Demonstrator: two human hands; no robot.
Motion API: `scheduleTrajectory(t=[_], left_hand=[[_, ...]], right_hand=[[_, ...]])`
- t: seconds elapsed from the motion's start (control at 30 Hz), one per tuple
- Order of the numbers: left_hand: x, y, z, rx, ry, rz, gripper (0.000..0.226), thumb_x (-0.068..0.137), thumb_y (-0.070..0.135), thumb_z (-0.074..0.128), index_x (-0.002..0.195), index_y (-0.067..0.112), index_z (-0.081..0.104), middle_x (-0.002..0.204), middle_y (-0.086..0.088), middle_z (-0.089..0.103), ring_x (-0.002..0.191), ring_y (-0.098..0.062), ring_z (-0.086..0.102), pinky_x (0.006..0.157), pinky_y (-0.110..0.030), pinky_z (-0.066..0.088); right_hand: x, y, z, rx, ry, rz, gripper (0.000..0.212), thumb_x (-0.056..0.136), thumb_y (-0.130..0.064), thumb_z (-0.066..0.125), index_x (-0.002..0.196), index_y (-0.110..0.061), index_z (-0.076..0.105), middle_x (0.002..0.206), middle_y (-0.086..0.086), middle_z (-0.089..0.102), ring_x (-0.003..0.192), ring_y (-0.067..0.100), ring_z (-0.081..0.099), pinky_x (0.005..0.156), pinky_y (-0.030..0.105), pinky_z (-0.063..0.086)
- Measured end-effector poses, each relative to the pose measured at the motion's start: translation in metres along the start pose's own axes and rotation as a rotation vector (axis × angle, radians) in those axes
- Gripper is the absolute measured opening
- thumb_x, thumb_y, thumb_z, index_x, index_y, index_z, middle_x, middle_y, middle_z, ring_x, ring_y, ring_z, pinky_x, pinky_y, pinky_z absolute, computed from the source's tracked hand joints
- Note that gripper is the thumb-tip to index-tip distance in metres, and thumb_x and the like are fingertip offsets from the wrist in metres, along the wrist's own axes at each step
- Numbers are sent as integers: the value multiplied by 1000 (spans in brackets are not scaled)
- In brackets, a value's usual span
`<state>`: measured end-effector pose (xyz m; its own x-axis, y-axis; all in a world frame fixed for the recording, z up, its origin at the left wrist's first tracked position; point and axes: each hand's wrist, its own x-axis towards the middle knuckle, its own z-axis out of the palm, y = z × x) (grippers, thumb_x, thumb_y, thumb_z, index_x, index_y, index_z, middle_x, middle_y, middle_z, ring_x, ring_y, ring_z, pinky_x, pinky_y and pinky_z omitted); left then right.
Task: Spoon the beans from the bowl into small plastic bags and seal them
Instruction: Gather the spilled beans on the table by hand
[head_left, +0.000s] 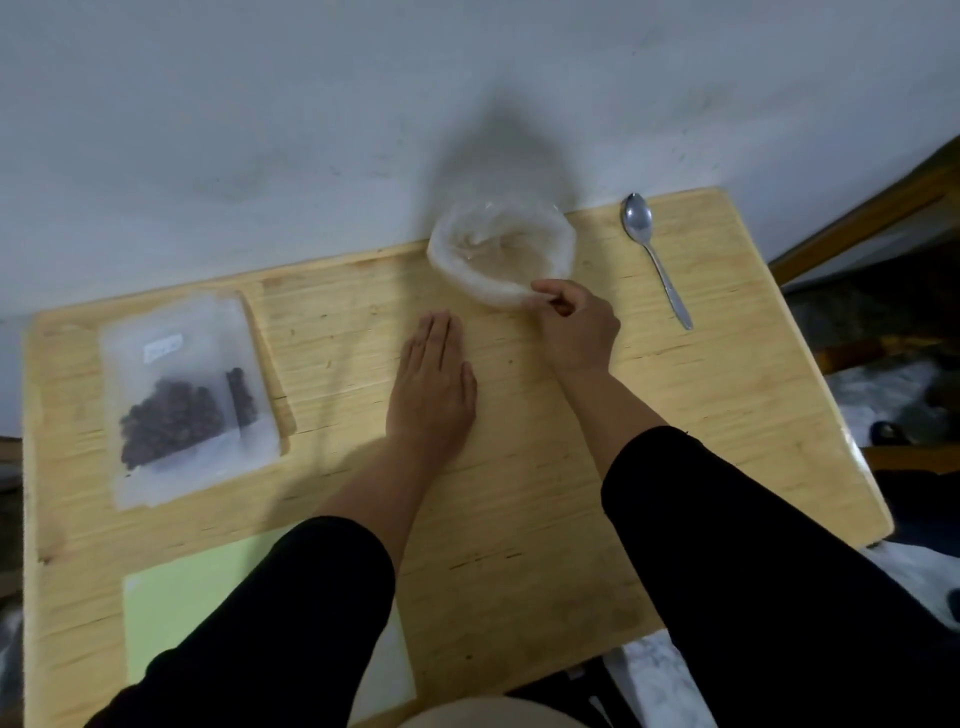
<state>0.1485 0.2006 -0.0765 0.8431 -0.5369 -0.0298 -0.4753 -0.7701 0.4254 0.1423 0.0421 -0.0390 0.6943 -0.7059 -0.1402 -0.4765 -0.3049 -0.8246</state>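
Note:
A clear plastic bowl stands at the far edge of the wooden table; no beans show inside it. My right hand pinches its near rim. My left hand lies flat on the table, fingers together, just left of the bowl and holding nothing. At the left lie small plastic bags, stacked and overlapping, with dark beans inside. A metal spoon rests on the table to the right of the bowl, untouched.
A pale green sheet lies at the near left, partly under my left sleeve. A white wall runs right behind the table's far edge. To the right the table ends beside a dark wooden frame and cluttered floor.

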Motion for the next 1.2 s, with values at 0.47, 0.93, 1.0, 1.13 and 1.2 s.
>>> scheduleTrajectory(t=[0.47,0.93,1.0,1.13,1.2], left_hand=[[6,119,34,-44,-118,309,57,88,24,29,129,-11,47,131,-29,50,127,-42,45,105,-49,34],[-72,265,126,54,-256,495,60,87,28,27,131,-9,45,136,-29,46,127,-42,44,100,-52,38],[-75,266,131,69,-218,472,58,88,27,30,131,-9,46,134,-28,48,125,-42,46,99,-51,39],[-78,269,134,96,-182,495,57,90,26,30,133,-9,42,137,-29,44,129,-43,42,102,-52,35],[-79,271,136,118,-192,492,59,90,26,27,134,-10,40,138,-30,42,130,-45,39,102,-54,34]], right_hand=[[-36,46,-123,154,301,153,12,79,-22,71,92,-20,73,79,-7,66,77,8,61,78,23,51],[-140,183,-287,379,646,456,9,80,-14,71,87,-20,74,60,-10,58,51,-6,50,68,17,50],[-157,202,-300,397,682,497,8,81,-17,71,87,-22,73,62,-11,59,57,-4,54,72,18,51],[-185,239,-312,360,732,579,12,81,-23,71,93,-22,73,71,-11,62,68,4,59,79,20,52],[-196,254,-312,345,755,619,14,81,-22,71,95,-19,73,73,-9,63,71,6,59,82,20,52]])
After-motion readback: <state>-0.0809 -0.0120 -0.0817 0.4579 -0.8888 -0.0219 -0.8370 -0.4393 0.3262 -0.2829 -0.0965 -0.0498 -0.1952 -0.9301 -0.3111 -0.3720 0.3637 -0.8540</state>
